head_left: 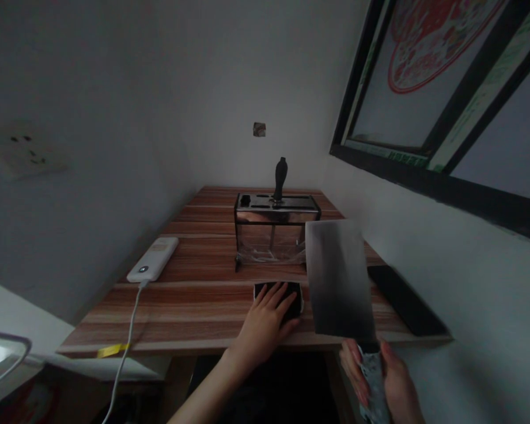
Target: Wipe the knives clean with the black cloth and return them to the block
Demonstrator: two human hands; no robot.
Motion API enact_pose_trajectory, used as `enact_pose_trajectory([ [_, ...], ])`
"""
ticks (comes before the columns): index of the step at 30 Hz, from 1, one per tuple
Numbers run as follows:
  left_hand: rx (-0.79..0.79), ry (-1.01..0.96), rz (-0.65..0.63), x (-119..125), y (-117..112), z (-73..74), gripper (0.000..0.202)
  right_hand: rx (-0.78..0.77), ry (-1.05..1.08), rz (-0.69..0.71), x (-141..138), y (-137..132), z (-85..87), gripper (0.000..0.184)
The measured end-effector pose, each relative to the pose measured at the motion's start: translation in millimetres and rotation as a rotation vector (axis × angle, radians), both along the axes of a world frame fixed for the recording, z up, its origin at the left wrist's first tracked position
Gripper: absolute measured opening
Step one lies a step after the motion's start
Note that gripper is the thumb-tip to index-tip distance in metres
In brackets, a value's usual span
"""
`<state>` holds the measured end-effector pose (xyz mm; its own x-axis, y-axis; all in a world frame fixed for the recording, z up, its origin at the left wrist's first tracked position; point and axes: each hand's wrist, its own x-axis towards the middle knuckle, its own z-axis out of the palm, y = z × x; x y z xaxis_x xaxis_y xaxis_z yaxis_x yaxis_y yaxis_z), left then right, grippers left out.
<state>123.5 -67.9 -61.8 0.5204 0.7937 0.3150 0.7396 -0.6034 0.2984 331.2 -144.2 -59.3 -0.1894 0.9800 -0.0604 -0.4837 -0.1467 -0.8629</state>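
Observation:
My right hand (395, 377) is wrapped round the pale, patterned handle of a cleaver (339, 277). Its wide metal blade points up and away from me, above the table's front right part. Flat on a small black pad (265, 288) lies my left hand (269, 315), fingers stretched out. What the pad is made of I cannot make out; it has a whitish edge. Behind it stands a metal-topped device (276, 217) with a black upright handle (281, 174) and clear sides. The blade covers part of its right side.
A white power bank (153, 259) with a white cable (131, 330) lies on the left of the striped wooden table (194, 294). At the right edge rests a black phone-like slab (406, 299). Walls enclose the table; a dark-framed window (424, 159) is on the right.

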Motion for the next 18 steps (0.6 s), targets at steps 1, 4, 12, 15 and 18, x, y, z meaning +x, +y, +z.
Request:
enact_pose_trajectory([
  [1, 0.003, -0.025, 0.004, -4, -3, 3.9, 0.049, -0.016, -0.043, -0.018, -1, -1, 0.8, 0.059],
  [4, -0.024, -0.163, 0.035, -15, -24, 17.5, 0.038, -0.036, -0.21, -0.113, -6, -6, -0.7, 0.057],
  [12, -0.534, -0.438, -0.224, -17, -81, 30.4, 0.043, 0.414, -0.651, -0.256, -44, -13, 2.6, 0.039],
  [15, -0.574, -0.502, -0.177, -13, -84, 18.9, 0.064, 0.459, -0.682, -0.277, -60, -14, -3.3, 0.036],
  [18, -0.524, -0.586, -0.138, -10, -83, 9.4, 0.065, 0.522, -0.712, -0.3, -74, -16, -14.0, 0.036],
])
